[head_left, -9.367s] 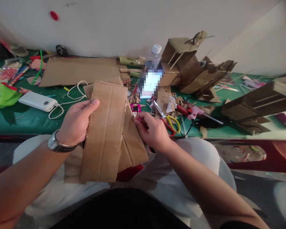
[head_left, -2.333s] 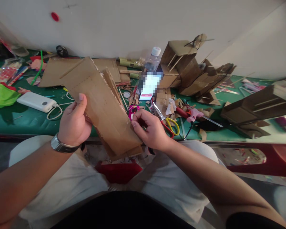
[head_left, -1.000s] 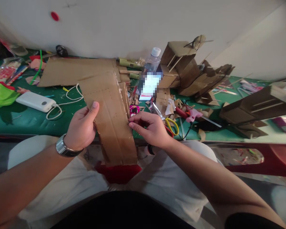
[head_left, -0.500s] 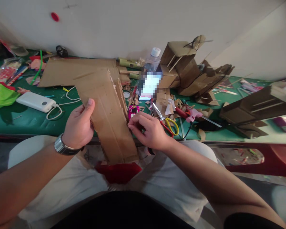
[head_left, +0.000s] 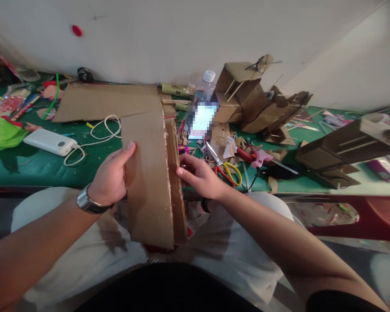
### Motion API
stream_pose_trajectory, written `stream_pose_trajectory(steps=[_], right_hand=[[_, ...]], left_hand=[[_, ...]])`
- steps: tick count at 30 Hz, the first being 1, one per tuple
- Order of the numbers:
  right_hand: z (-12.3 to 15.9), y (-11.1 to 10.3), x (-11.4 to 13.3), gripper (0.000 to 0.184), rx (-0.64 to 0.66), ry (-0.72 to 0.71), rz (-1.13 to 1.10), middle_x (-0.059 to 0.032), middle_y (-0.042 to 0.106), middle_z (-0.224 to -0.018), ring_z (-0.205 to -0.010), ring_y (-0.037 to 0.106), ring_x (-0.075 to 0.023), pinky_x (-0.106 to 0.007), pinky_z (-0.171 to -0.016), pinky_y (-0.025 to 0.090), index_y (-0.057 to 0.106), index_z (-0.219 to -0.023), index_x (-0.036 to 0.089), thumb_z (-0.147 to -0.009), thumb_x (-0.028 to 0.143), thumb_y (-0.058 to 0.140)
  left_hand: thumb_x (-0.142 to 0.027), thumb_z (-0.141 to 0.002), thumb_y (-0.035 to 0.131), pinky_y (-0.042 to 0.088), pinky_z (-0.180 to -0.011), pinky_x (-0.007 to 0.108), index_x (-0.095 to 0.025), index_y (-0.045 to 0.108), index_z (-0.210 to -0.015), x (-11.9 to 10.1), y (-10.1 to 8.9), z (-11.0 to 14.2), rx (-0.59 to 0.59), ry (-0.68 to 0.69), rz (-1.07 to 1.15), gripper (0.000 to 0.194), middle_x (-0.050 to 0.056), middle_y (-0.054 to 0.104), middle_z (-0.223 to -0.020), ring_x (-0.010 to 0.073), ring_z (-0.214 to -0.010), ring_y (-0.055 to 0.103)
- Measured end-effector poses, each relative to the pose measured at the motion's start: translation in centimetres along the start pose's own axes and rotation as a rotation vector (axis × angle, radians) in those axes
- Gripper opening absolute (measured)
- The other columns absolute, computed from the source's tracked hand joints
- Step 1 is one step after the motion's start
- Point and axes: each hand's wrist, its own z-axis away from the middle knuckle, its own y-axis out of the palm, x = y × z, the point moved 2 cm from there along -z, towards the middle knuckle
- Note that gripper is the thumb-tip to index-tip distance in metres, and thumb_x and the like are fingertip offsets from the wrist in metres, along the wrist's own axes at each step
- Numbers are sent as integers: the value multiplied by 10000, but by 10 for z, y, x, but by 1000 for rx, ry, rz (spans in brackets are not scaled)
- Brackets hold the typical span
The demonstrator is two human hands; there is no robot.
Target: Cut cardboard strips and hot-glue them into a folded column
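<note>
A long brown piece of cardboard (head_left: 146, 182), with a torn right edge, is held upright over my lap. My left hand (head_left: 112, 175) grips its left edge, thumb on the face and fingers hidden behind. On the right, a narrower cardboard layer (head_left: 178, 195) stands out from behind the front face. My right hand (head_left: 199, 175) pinches that layer's edge between thumb and fingers. Whether the two layers are one folded piece cannot be told. Just beyond my right hand lie scissors (head_left: 227, 171) with red and yellow handles.
On the green table (head_left: 97, 167) lie a white power bank (head_left: 50, 142) with a cable, a flat cardboard sheet (head_left: 107, 102) and a lit phone (head_left: 201, 121). A bottle (head_left: 206, 86), a pink glue gun (head_left: 261, 157) and cardboard models (head_left: 240, 91) stand or lie toward the right.
The cardboard has turned more upright and come down slightly toward my lap. Its rear layer now shows wider at the right, and my right hand has its thumb on that layer.
</note>
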Motion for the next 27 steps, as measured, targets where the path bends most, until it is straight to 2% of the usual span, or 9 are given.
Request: stream_pose_trajectory(steps=[2, 4, 7, 9, 11, 15, 19, 23, 27], right_hand=[[0, 8, -3, 426, 45, 41, -125, 24, 531, -783, -589, 512, -117, -254, -505, 426, 533, -951, 217, -955, 636, 612], [0, 12, -4, 374, -8, 5, -149, 13, 555, -832, -618, 531, -118, -253, -521, 445, 534, -1005, 221, -953, 574, 646], [1, 7, -2, 393, -243, -134, -100, -8, 561, -971, -661, 510, -107, -252, -544, 432, 514, -1153, 243, -927, 499, 708], [3, 0, 1, 371, -394, -223, -7, 0, 531, -944, -651, 474, -109, -265, -548, 412, 533, -1195, 251, -941, 463, 702], [5, -6, 6, 298, -466, -288, 129, 15, 502, -845, -658, 458, -125, -284, -583, 414, 613, -1173, 241, -956, 429, 694], [7, -10, 12, 236, -428, -282, 191, 14, 558, -724, -647, 485, -134, -295, -603, 420, 722, -1001, 210, -946, 439, 717], [7, -9, 13, 302, -425, -209, 134, 0, 603, -717, -620, 504, -126, -276, -555, 400, 666, -834, 197, -935, 477, 716], [7, -10, 15, 313, -412, -204, 131, 3, 592, -706, -611, 494, -121, -275, -554, 384, 630, -799, 194, -941, 462, 704], [4, -15, 14, 304, -413, -234, 85, 20, 548, -676, -592, 454, -113, -273, -547, 354, 605, -796, 195, -951, 442, 692]], left_hand=[[-511, -889, 747, 628, -983, 516, -188, 779, -1054, 2, 1, 1, 5, -61, 37, 364, 107, 830, -1026, 350, -1130, 758], [-503, -863, 779, 630, -970, 505, -183, 777, -1027, 2, 2, 3, -1, -108, 75, 360, 106, 832, -990, 349, -1097, 770], [-488, -855, 799, 631, -957, 483, -188, 779, -1010, 2, 5, 5, 28, -117, 58, 338, 97, 833, -959, 339, -1071, 777], [-482, -863, 796, 628, -962, 476, -184, 784, -1000, 1, 9, 7, 81, -106, 33, 327, 102, 833, -980, 336, -1082, 772], [-475, -869, 794, 624, -969, 475, -183, 789, -1005, 1, 12, 9, 129, -101, 25, 323, 107, 832, -1009, 335, -1101, 764], [-487, -863, 801, 626, -954, 479, -197, 794, -1068, 7, 14, 12, 186, -113, 3, 355, 101, 830, -1017, 345, -1106, 758], [-513, -870, 785, 635, -906, 467, -216, 791, -1111, 15, 11, 12, 253, -113, -70, 383, 94, 823, -1070, 355, -1113, 750], [-555, -870, 769, 626, -884, 440, -225, 796, -1095, 12, 10, 12, 258, -67, -171, 400, 87, 815, -1103, 344, -1092, 748], [-578, -878, 748, 590, -930, 412, -222, 814, -1008, 2, 10, 11, 220, 49, -358, 384, 74, 817, -1039, 323, -1092, 729]])
